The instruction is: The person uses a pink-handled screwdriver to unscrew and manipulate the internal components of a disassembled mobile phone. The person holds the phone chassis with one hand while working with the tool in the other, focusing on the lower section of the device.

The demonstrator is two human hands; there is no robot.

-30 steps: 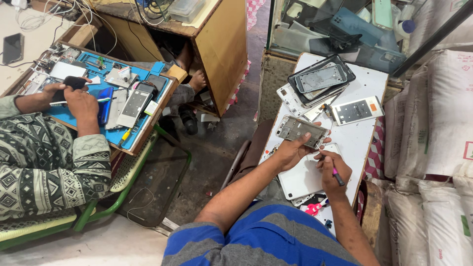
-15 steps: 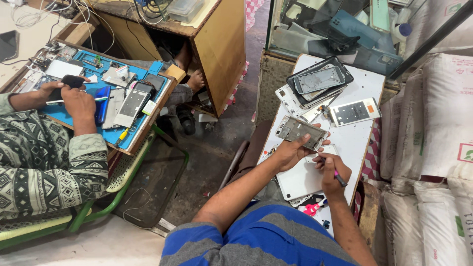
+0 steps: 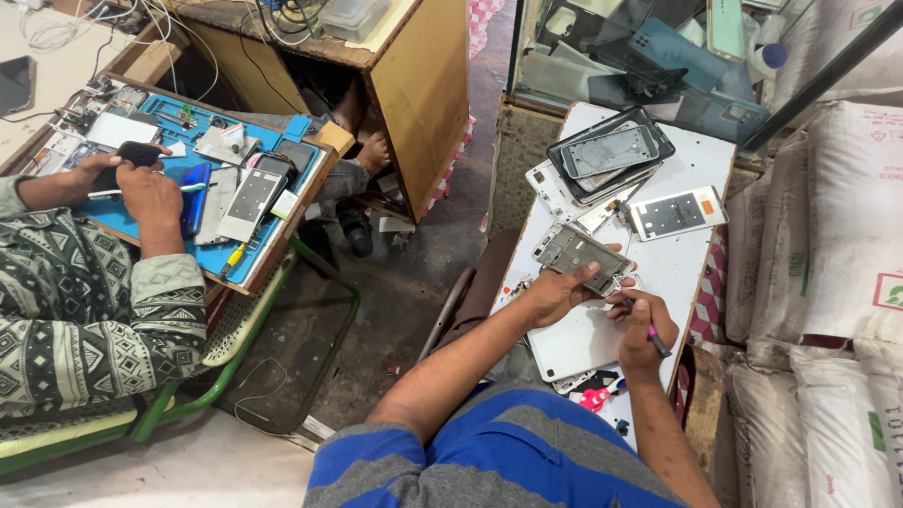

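Working at the left of the frame, another person's hands rest on a blue mat strewn with phone parts. Right of centre, my left hand is clamped on the lower edge of an opened phone frame lying on the white table. Just right, my right hand is closed round a pink-handled tool

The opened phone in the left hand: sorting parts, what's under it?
Under the opened phone lies the white table; the left hand covers its near end.
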